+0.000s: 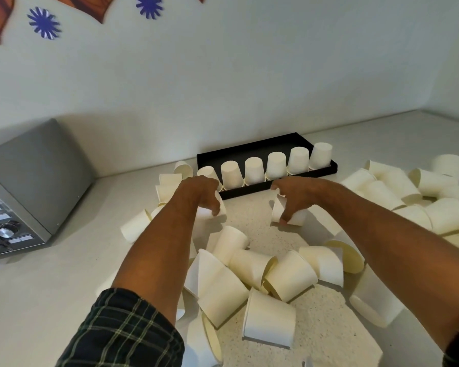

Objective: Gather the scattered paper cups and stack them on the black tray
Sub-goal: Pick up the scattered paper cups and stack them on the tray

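A black tray [260,149] lies at the back of the counter with several white paper cups [276,165] standing upside down in a row along its front edge. My left hand [196,194] grips one white cup [217,209] from above, just in front of the tray's left end. To its right, my right hand [294,194] grips another white cup [294,215] standing upside down on the counter. Many more cups [249,274] lie scattered on their sides between and under my forearms.
A grey microwave [29,186] stands at the left. Another heap of cups [414,197] lies at the right, and a few cups [170,181] sit left of the tray. The white wall runs close behind the tray.
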Motion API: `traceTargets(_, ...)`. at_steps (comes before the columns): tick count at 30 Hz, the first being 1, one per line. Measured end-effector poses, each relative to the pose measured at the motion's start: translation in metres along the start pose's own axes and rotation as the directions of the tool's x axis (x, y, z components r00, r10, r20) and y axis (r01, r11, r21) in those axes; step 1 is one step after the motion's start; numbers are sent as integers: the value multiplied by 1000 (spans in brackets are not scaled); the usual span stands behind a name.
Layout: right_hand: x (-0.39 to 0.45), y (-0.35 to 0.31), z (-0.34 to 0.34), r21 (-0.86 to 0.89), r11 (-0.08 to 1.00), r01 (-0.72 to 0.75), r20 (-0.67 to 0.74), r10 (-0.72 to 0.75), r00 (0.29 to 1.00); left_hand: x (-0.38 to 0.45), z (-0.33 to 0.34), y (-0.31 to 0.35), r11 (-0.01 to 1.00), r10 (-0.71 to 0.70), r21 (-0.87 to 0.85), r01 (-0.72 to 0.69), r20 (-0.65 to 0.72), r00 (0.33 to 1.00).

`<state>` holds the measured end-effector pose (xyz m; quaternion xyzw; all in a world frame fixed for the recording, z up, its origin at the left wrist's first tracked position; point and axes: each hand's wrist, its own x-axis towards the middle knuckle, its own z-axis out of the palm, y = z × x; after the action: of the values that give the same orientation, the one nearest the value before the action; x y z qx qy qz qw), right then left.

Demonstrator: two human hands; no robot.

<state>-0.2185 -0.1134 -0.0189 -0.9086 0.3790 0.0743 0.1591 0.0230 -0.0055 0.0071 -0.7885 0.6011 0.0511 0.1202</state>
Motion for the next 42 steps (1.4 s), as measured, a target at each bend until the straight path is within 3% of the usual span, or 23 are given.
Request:
traceTargets(3, 5, 5, 9, -40, 999, -15, -34, 14, 999, 10, -9, 6, 981, 72, -172, -89, -100, 992)
traceTargets(6, 8, 11, 13, -55, 998, -23, -35, 21, 999, 19, -17, 15, 934, 89, -307, -182, -293, 952)
traceTargets(10, 13, 22, 1, 86, 996, -19, -240, 39, 970, 32, -22, 28, 894, 59, -355, -275, -514, 856)
traceTargets(15, 19, 34, -20, 242, 969, -55, -570, 188, 800, 45, -24, 42, 890, -68, -384, -247, -647, 759)
traceTargets(19, 31, 44, -24, 213, 975, -67, -693, 199, 693, 61, -21, 50, 890, -84, -383, -247, -670, 738)
traceTargets(23, 43, 48, -32, 223, 975, -18, -673, 167, 721, 77, -16, 56, 901, -42, -349, -257, -662, 748)
traceTargets(28, 55, 45, -36, 299, 953, 51, -709, 186, 681, 83, -12, 58, 939, -7, -261, -222, -664, 748)
traceTargets(36, 67, 35, -31, 271, 961, 50, -624, 136, 770, 79, -7, 60, 896, -78, -362, -257, -698, 712)
traceTargets(42, 75, 34, -26, 239, 971, 10, -526, 121, 842, 82, -2, 62, 910, -65, -343, -232, -672, 738)
